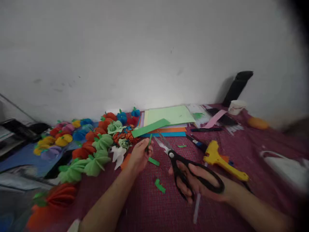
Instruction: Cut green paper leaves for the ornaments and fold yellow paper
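Note:
My left hand (140, 154) pinches a small green paper strip (150, 141) upright between thumb and fingers. In my right hand (196, 180) is a pair of black-handled scissors (172, 154), with fingers through the loops and the blades slightly apart. The blade tips point toward the strip but do not touch it. Green scraps lie on the cloth between the hands, one a flat strip (154, 161) and one a curled piece (160, 186). Behind them a longer green paper strip (151, 127) rests across orange and blue sheets.
Paper pumpkins in several colours (96, 154) crowd the left side, beside a heap of shredded paper (126, 137). A stack of pale green sheets (171, 115) lies by the wall. To the right are a yellow glue gun (224, 161), a glue stick (196, 208) and a white cup (237, 107).

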{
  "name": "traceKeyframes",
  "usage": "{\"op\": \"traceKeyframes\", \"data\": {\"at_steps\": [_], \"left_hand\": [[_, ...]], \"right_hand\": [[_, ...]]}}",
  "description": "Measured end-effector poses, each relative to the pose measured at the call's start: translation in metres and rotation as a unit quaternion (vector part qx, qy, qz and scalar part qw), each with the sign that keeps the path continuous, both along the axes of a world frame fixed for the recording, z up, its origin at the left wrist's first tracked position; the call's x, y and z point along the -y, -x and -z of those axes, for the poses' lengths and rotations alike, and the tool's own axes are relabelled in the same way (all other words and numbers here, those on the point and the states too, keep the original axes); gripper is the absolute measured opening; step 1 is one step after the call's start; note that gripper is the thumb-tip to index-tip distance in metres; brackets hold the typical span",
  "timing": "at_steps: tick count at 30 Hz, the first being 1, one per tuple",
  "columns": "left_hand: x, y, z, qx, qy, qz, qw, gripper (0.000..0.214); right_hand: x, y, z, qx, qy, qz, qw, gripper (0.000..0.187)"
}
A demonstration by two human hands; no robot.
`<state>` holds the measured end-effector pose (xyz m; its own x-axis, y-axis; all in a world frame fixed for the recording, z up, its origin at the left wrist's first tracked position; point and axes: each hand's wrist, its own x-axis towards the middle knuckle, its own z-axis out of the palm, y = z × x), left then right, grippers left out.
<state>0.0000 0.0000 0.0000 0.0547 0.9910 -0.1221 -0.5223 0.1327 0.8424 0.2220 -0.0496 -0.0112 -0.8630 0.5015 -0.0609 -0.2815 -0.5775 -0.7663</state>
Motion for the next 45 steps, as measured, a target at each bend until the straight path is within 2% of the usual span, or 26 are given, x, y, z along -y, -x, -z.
{"op": "traceKeyframes", "data": {"at_steps": [17, 24, 33, 45], "left_hand": [[-0.0010, -0.0025, 0.0028, -0.031, -0.011, -0.029, 0.999, 0.025], [-0.0020, -0.0024, 0.0073, -0.082, -0.057, -0.046, 0.994, 0.023], [-0.0047, 0.0014, 0.0061, -0.031, -0.033, -0.025, 0.999, 0.023], [-0.0030, -0.0004, 0.0073, -0.039, -0.032, -0.032, 0.998, 0.021]], "right_hand": [[-0.0013, 0.0015, -0.0061, 0.013, 0.011, -0.002, 1.000, 0.047], [-0.0007, 0.0020, -0.0050, 0.012, 0.026, -0.008, 1.000, 0.047], [-0.0010, -0.0002, -0.0067, 0.010, 0.025, -0.013, 1.000, 0.047], [-0.0024, -0.0014, -0.0036, 0.014, 0.019, -0.013, 1.000, 0.049]]}}
